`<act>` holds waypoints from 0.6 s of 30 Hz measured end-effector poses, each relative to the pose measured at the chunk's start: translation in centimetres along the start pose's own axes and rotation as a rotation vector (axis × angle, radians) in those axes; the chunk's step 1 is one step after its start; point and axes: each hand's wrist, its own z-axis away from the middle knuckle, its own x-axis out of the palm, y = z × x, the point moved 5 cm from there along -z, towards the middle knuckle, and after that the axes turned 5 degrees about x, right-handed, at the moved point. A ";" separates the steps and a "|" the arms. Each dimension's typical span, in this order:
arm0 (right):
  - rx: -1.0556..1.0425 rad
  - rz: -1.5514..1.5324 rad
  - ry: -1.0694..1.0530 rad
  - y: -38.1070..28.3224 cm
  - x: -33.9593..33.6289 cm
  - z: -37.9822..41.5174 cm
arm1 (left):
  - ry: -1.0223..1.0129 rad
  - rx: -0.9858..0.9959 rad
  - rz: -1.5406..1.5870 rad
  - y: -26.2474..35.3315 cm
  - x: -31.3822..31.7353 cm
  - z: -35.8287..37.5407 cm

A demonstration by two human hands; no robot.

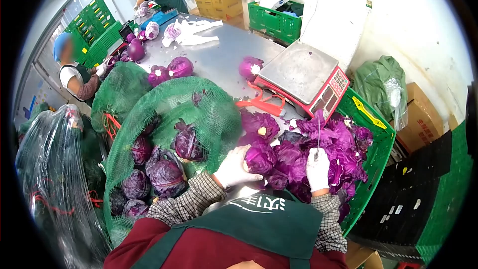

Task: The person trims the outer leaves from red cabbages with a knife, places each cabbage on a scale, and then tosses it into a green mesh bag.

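My left hand [235, 167], in a white glove, is closed around the side of a red cabbage [260, 159]. In my gloved right hand [317, 170] is a thin knife [319, 132], its narrow blade pointing away from me. Loose purple cabbage leaves [343, 152] are heaped under and around both hands, in a green crate [376, 167]. To the left, an open green mesh sack [211, 92] holds several whole cabbages [165, 177] with dark outer leaves.
A red scale [298, 72] stands beyond the crate, beside a red-orange handled tool [264, 102]. Trimmed cabbages [180, 67] and white foam nets [191, 34] lie on the metal table [226, 52]. Two people in blue caps work at the far left. Plastic-wrapped sacks [59, 169] stand left.
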 end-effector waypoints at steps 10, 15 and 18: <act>-0.179 -0.061 -0.330 -7.3 5.6 0.8 | -0.002 -0.061 0.604 -3.5 0.3 0.5; -0.244 0.037 -0.124 -3.8 2.6 -1.2 | 0.153 -0.140 2.028 -1.9 -2.4 2.6; -0.167 -0.116 0.123 -3.7 -4.2 -3.7 | 0.017 -0.047 2.350 -1.6 -4.3 1.2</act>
